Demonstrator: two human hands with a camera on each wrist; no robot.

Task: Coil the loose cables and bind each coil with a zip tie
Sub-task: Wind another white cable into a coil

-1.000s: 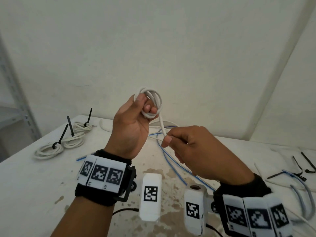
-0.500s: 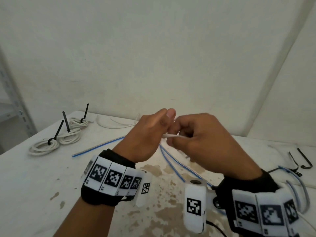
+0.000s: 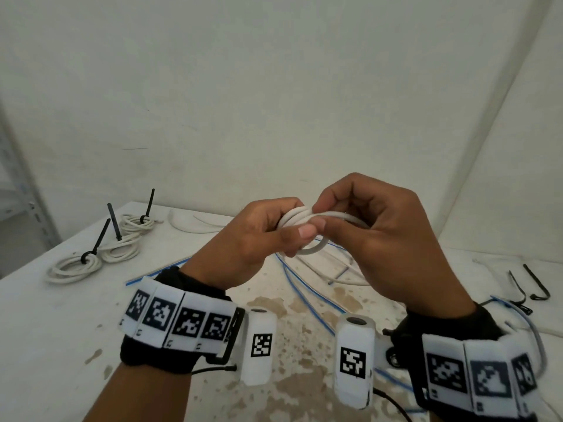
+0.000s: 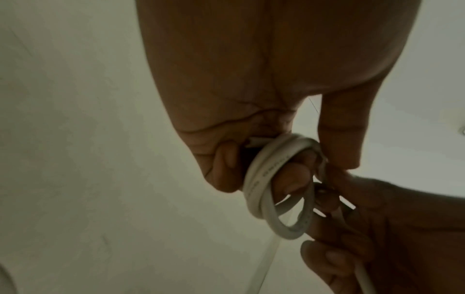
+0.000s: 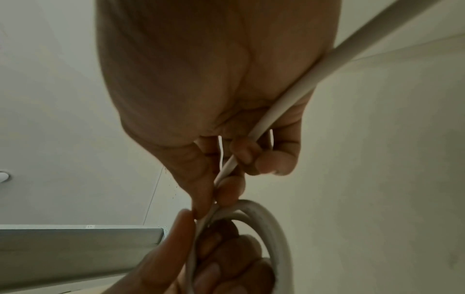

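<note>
A small coil of white cable (image 3: pixel 300 219) is held up above the table between both hands. My left hand (image 3: pixel 268 231) grips the coil, its fingers curled through the loops (image 4: pixel 266 191). My right hand (image 3: pixel 350 214) pinches the free run of the same cable (image 5: pixel 274 111) between thumb and fingers, right against the coil (image 5: pixel 274 234). The cable's tail passes across my right palm and out of view. Three finished white coils (image 3: pixel 74 266) with upright black zip ties lie at the table's far left.
Loose blue-striped cables (image 3: pixel 307 296) and white cables (image 3: pixel 195 223) lie on the stained white table (image 3: pixel 61 330) under the hands. Spare black zip ties (image 3: pixel 533 284) rest at the right. A grey metal shelf (image 3: pixel 18 190) stands at the left, walls close behind.
The hands met half a second ago with the coil hidden; now the coil shows between them again, and the right hand has risen and laid the cable over it.
</note>
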